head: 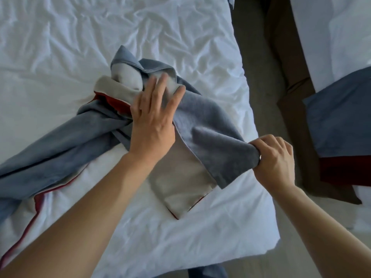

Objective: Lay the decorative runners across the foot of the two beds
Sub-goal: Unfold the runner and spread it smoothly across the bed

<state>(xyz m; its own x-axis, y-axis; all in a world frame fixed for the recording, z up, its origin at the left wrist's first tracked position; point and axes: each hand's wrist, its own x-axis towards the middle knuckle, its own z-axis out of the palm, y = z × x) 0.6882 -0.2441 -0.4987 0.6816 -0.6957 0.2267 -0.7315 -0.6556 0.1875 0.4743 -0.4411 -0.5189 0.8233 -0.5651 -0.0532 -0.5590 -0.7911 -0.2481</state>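
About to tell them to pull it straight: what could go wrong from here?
1. The runner is twisted in a bunch under the left hand; if the right hand pulls, the knot may tighten.
2. Its grey lining faces up in places, so it could end up lying wrong side up.
3. Dragging may rumple the wrinkled white duvet further.

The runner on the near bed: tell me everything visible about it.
The runner is soft blue-grey cloth with a pale grey underside and dark red edging. It lies bunched and twisted across the white bed, not spread flat, trailing off to the lower left. The left hand rests on its middle; the right hand grips one bunched end.
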